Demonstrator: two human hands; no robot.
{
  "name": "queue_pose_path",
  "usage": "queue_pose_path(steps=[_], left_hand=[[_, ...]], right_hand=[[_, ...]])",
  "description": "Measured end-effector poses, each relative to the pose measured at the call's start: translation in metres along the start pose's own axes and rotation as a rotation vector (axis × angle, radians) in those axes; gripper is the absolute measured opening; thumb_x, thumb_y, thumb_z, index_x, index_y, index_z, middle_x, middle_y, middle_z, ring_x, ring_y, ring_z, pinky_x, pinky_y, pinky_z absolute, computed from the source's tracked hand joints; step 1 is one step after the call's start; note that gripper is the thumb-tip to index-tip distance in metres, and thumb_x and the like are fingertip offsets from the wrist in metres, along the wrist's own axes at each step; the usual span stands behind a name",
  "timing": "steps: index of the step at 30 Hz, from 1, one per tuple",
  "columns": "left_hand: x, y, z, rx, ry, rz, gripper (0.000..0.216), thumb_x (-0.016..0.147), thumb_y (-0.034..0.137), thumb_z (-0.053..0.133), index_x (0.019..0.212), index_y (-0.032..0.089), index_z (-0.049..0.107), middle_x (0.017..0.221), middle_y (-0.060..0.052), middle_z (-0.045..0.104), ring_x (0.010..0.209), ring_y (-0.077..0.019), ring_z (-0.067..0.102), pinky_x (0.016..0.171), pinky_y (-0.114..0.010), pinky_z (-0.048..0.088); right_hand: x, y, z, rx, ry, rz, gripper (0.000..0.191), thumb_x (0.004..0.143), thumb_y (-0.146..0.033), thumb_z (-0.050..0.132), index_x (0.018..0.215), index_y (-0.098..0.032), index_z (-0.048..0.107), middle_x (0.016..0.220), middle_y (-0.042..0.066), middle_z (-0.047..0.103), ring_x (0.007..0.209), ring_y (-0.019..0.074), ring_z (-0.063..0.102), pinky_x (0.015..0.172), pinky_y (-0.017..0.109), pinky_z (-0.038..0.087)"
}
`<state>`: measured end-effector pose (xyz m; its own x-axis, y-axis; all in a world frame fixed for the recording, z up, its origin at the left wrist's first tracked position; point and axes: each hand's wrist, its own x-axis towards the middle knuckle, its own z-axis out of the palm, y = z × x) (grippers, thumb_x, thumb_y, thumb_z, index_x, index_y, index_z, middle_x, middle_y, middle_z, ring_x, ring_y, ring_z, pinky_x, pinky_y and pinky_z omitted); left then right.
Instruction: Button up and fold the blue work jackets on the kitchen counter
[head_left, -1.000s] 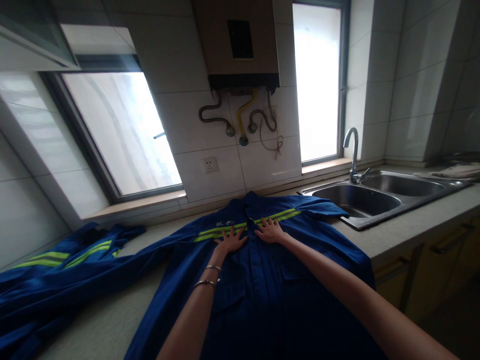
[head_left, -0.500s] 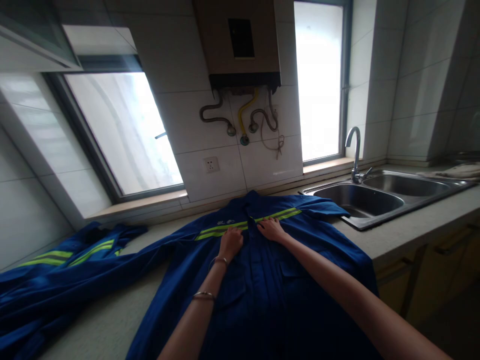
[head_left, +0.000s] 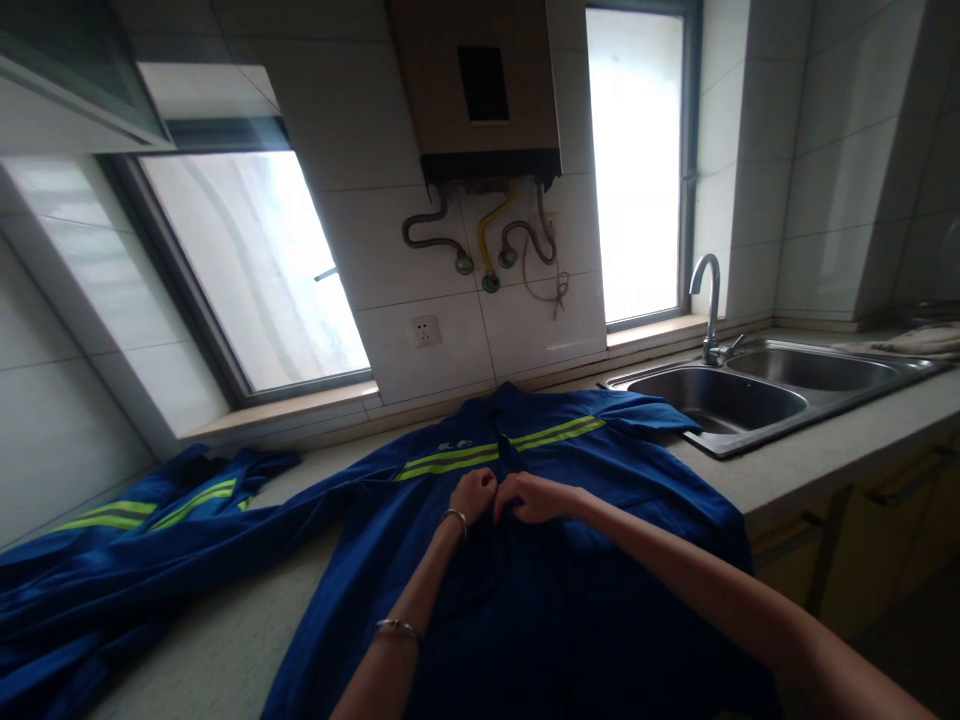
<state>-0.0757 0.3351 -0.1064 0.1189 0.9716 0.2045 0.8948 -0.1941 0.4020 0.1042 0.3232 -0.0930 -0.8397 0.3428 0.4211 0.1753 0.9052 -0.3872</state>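
Observation:
A dark blue work jacket (head_left: 525, 600) with yellow-green reflective stripes lies spread front-up on the counter (head_left: 810, 450). My left hand (head_left: 472, 494) and my right hand (head_left: 529, 497) meet at the jacket's front placket, just below the stripes. Both have their fingers curled and pinched on the cloth at the opening. Bracelets sit on my left wrist and forearm. What the fingertips grip there is too small to make out beyond the fabric.
A second blue garment (head_left: 127, 545) with reflective stripes lies bunched at the left. A steel double sink (head_left: 720, 400) with a tap (head_left: 706, 300) is at the right. A wall socket (head_left: 425, 330), a water heater (head_left: 480, 90) with pipes, and two windows are behind.
Both hands lay flat and spread by the stripes a second ago. They have slid toward me down the placket and closed into pinches on the cloth.

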Motion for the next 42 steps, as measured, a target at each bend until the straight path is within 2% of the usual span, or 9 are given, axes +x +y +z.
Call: queue_pose_path(steps=[4,11,16,20,24,30,35,38,42], left_hand=[[-0.003,-0.002,0.001,-0.052,-0.001,0.018,0.020,0.076,0.017,0.046,0.077,0.018,0.066,0.078,-0.003,0.067,0.072,-0.0153,0.059,0.064,-0.024,0.040],[-0.015,0.000,-0.009,-0.169,-0.063,0.132,0.019,0.071,0.018,0.052,0.083,0.016,0.067,0.068,0.000,0.063,0.064,-0.0131,0.056,0.061,-0.023,0.041],[-0.028,0.015,-0.021,-0.466,-0.382,0.315,0.026,0.071,0.035,0.062,0.085,0.014,0.069,0.076,-0.002,0.063,0.071,-0.0141,0.055,0.066,-0.024,0.042],[-0.034,0.021,-0.027,-0.374,-0.542,0.444,0.035,0.063,0.042,0.072,0.090,0.020,0.071,0.087,-0.001,0.060,0.083,-0.0166,0.053,0.076,-0.026,0.040],[-0.035,0.021,-0.026,-0.257,-0.509,0.471,0.041,0.056,0.041,0.077,0.093,0.025,0.069,0.094,0.000,0.058,0.094,-0.0201,0.049,0.088,-0.031,0.035],[-0.035,0.026,-0.022,-0.348,-0.509,0.460,0.022,0.063,0.035,0.073,0.077,0.018,0.071,0.079,0.000,0.059,0.081,-0.0170,0.052,0.075,-0.026,0.040],[-0.045,0.030,-0.025,-0.428,-0.495,0.475,0.026,0.066,0.030,0.070,0.090,0.019,0.071,0.091,-0.001,0.061,0.082,-0.0163,0.055,0.075,-0.025,0.043],[-0.055,0.033,-0.024,-0.368,-0.432,0.524,0.017,0.071,0.025,0.064,0.085,0.019,0.072,0.098,-0.003,0.061,0.085,-0.0164,0.057,0.078,-0.025,0.044],[-0.065,0.041,-0.017,-0.134,-0.286,0.589,0.016,0.076,0.019,0.055,0.078,0.017,0.070,0.095,-0.005,0.063,0.087,-0.0168,0.058,0.080,-0.025,0.043]], right_hand=[[-0.011,-0.013,0.000,-0.096,-0.031,0.007,0.047,0.063,0.000,0.044,0.094,-0.024,0.070,0.096,0.002,0.061,0.096,0.0168,0.050,0.090,0.029,0.037],[-0.031,-0.012,-0.019,-0.078,0.129,0.117,0.027,0.067,-0.003,0.051,0.077,-0.020,0.071,0.093,0.003,0.055,0.092,0.0156,0.049,0.089,0.029,0.037],[-0.035,-0.016,-0.030,0.018,0.221,0.166,0.024,0.067,-0.002,0.050,0.069,-0.017,0.068,0.091,0.003,0.053,0.090,0.0147,0.050,0.084,0.026,0.039],[-0.036,-0.013,-0.033,0.119,0.197,0.205,0.026,0.065,0.001,0.046,0.068,-0.015,0.067,0.087,0.002,0.053,0.080,0.0123,0.051,0.075,0.023,0.040],[-0.039,-0.012,-0.034,0.228,0.125,0.216,0.026,0.066,-0.001,0.049,0.077,-0.015,0.068,0.089,0.002,0.053,0.079,0.0116,0.051,0.070,0.021,0.040],[-0.040,-0.016,-0.036,0.284,0.025,0.227,0.027,0.070,-0.007,0.055,0.090,-0.018,0.069,0.092,0.002,0.055,0.082,0.0127,0.053,0.074,0.022,0.042],[-0.042,-0.020,-0.040,0.310,-0.034,0.235,0.027,0.073,-0.012,0.057,0.097,-0.018,0.067,0.093,0.001,0.058,0.086,0.0138,0.054,0.079,0.024,0.042],[-0.045,-0.017,-0.040,0.349,-0.067,0.233,0.024,0.076,-0.018,0.059,0.099,-0.018,0.066,0.094,0.001,0.059,0.088,0.0142,0.055,0.081,0.025,0.042],[-0.048,-0.014,-0.038,0.384,-0.091,0.230,0.027,0.078,-0.026,0.061,0.103,-0.017,0.064,0.095,0.002,0.061,0.089,0.0143,0.055,0.082,0.025,0.043]])
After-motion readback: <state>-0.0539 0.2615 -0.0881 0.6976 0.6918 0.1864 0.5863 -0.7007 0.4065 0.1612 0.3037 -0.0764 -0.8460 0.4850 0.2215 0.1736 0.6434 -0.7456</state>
